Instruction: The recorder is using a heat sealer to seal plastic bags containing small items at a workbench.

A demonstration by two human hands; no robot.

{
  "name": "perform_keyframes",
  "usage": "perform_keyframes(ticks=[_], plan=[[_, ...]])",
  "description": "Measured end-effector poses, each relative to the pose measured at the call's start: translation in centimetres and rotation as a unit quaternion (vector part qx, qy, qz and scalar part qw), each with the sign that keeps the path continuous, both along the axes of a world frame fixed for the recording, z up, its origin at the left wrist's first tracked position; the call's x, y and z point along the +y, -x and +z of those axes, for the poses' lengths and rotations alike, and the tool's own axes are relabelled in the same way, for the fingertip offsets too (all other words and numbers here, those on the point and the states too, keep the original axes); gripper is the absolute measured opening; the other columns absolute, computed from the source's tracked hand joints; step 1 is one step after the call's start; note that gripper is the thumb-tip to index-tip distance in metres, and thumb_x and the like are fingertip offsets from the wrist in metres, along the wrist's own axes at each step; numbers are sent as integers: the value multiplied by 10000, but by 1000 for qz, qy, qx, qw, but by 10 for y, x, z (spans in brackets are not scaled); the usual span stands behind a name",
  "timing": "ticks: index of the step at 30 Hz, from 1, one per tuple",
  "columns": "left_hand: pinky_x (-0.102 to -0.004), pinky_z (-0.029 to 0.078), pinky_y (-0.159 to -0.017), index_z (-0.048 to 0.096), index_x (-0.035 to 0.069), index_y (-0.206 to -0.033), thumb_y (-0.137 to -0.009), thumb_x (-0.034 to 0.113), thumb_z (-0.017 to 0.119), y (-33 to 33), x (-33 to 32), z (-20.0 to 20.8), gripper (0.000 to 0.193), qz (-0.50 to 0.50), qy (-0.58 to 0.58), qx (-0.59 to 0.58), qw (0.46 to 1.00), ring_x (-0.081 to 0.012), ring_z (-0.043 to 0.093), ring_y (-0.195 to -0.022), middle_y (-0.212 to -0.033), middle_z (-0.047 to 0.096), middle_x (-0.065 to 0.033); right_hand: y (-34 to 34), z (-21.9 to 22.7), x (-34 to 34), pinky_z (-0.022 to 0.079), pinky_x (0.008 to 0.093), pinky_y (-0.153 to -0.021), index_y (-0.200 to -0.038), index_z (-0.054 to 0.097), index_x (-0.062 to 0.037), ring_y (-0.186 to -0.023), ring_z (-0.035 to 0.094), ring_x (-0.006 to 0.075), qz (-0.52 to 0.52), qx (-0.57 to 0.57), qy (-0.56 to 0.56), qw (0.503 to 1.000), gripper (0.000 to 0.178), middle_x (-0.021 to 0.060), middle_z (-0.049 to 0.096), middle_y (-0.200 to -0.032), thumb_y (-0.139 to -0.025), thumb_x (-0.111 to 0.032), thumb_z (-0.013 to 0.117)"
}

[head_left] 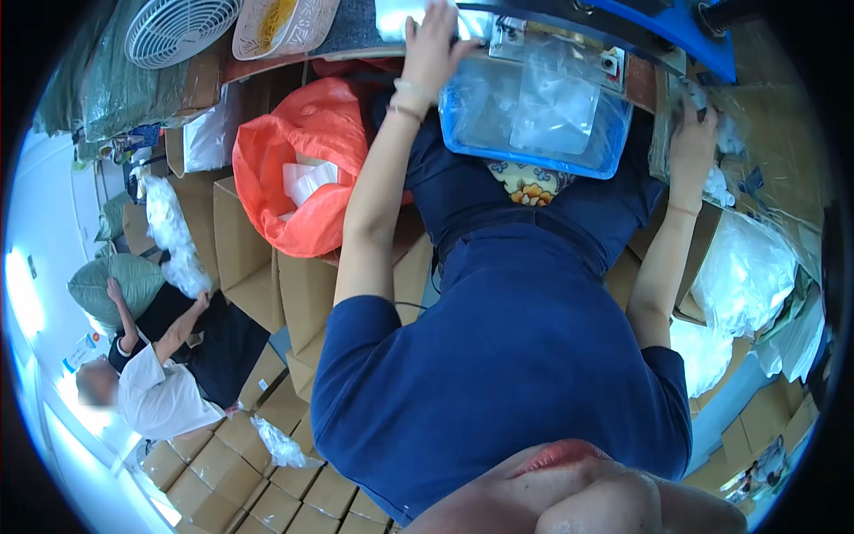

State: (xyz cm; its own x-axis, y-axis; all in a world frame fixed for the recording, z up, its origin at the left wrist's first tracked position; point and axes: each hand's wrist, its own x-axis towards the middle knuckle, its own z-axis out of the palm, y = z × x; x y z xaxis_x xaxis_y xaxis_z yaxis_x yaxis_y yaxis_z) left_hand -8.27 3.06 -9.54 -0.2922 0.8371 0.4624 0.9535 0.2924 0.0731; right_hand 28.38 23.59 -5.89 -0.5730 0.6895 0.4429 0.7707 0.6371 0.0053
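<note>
My left hand [431, 52] reaches over the bench edge, fingers spread, at a shiny pale sheet [391, 20]. Nothing shows gripped in it. On my right, my right hand [693, 138] is among crumpled clear plastic [729, 135] beside a cardboard box [783, 116]; its fingertips are blurred, so its grip is unclear. Between my arms, a blue tray [534, 160] rests at my lap with clear plastic pieces [556, 111] in it. The tray's far side runs under a machine with a dark bar [614, 31] and a blue frame [680, 44].
A red sack [294, 214] with white pieces stands left of my left forearm. Beyond it are a white basket [298, 31], a round fan grille [178, 28] and open cartons [245, 267]. Clear bags [743, 276] hang at right. Another person [165, 392] handles a plastic bundle at far left.
</note>
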Motion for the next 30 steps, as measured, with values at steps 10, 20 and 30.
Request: perform_keyframes(ticks=[10,20,30], plan=[[-405,497,-911,678,77,-1035,-851,99,666,-1,-12,-13,186,-26,-151,-39,987,-281,636,-1081,-1100,702,-87,21,17,3,504,437,-804,-1176,570,-63,-989,627,385,-106,99,134,980,298,182,666,-975,-958,-262,607],[-364,522,-867,697,80,-965,-825,73,666,2,2,-12,143,26,-156,-48,986,-279,669,-1017,-1033,718,-81,2,19,-8,504,436,-830,-1149,630,-90,-986,635,376,-38,118,119,985,322,197,652,-1075,-925,-321,654],[-323,547,-781,728,71,-977,-806,17,682,-42,-32,53,185,-44,-190,-135,971,-214,705,-887,-955,733,-86,0,50,-22,517,356,-800,-1181,646,-76,-968,655,289,37,171,111,978,257,153,659,-1104,-951,-189,629]])
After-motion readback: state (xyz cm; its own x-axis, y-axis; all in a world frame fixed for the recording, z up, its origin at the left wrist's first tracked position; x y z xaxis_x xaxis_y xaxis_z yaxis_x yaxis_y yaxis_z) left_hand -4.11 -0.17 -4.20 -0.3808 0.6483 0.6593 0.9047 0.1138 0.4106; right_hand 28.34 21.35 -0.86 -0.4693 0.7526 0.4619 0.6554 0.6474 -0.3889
